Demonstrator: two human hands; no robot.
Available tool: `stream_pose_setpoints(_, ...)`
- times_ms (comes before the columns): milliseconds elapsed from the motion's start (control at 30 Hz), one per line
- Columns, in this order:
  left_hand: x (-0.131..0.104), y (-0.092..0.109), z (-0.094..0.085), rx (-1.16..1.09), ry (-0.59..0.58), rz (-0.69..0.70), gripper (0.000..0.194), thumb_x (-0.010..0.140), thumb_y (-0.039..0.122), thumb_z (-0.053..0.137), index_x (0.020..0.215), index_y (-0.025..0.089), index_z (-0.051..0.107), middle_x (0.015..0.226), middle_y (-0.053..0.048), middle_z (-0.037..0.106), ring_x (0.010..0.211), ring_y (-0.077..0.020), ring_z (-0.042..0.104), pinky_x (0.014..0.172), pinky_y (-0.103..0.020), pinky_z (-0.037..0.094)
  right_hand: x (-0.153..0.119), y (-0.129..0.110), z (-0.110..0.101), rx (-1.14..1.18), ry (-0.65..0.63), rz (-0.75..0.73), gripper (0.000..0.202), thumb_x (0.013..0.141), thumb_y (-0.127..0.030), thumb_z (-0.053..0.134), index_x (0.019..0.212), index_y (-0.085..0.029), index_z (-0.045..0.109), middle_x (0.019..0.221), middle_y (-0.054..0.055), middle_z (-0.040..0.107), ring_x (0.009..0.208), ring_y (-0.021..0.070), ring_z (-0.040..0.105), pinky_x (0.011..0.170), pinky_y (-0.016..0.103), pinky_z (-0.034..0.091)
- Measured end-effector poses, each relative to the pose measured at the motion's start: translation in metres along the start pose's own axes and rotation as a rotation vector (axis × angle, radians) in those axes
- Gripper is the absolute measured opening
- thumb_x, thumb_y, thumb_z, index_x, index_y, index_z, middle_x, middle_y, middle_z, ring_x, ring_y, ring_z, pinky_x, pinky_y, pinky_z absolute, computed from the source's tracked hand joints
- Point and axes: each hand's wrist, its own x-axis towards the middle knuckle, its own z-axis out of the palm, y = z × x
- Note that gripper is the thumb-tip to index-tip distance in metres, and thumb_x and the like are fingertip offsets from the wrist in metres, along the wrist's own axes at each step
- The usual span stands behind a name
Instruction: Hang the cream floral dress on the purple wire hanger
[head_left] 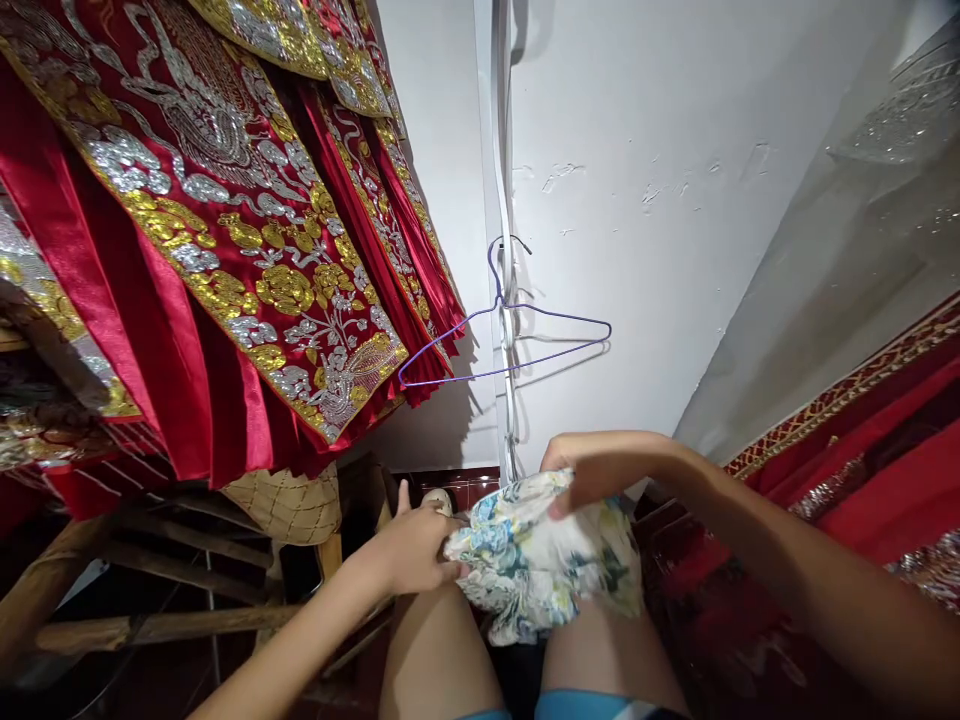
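Evidently both hands were busy with the floral cloth [532,560], which was bunched in the near middle, just above the person's thighs [442,650]. The left hand [420,550] pinched its left edge between thumb and fingers, with one finger sticking up apart from the rest. The right hand [574,475] came over the top from the far side; its thumb pressed on the fabric, while its other fingers were lost among the folds, so how they were curled could not be told. Gripping at two places presumably kept such limp, gathered stuff from slumping, and holding it low and close kept it in plain view.

Beyond the cloth, a purple hanger [501,300] hung by its hook from a pale strip [504,190] running down the white wall [637,250], probably put there to be within easy reach. It tilted, its left end lower than its right.

To the left, red costumes [277,290] with gold and silver sequins hung well above the floor, perhaps to spare their pleats and hems. Under them stood a wooden frame [172,628]. More red fabric [885,450] lined the right side, well apart from the hanger.
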Motion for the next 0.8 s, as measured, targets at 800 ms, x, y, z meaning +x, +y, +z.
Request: stream_pose_setpoints(800, 0.005, 0.001, -0.061, -0.002, 0.633, -0.079, 0.052, 0.100, 0.046, 0.040, 0.142, 0.021, 0.059, 0.154, -0.009, 0.050, 0.147, -0.0265, 0.041, 0.124, -0.046, 0.026, 0.000, 0.041, -0.036, -0.147, 1.130, -0.024, 0.012, 0.070, -0.025, 0.057, 0.068, -0.018, 0.067, 0.057, -0.002, 0.055, 0.052, 0.0133, 0.044, 0.051, 0.026, 0.030)
